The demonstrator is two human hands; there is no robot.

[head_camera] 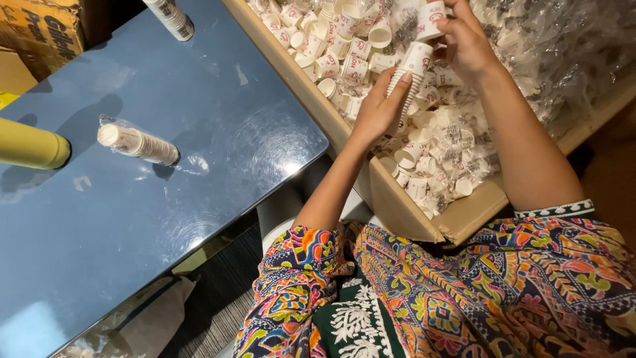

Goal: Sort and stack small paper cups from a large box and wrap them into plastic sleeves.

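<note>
A large cardboard box [397,205] holds several loose small white paper cups [424,142] with red print, mixed with clear plastic wrap. My left hand [381,109] grips a stack of nested cups [405,83] that rises over the box. My right hand [464,40] is at the stack's top and holds a single cup [430,18] by its rim.
A glossy blue table [132,199] lies to the left. On it rest a plastic-wrapped sleeve of cups [138,143], another sleeve [171,17] at the far edge and a yellow cylinder [32,144]. A brown carton [40,30] stands top left. Crumpled plastic wrap [563,46] fills the box's right side.
</note>
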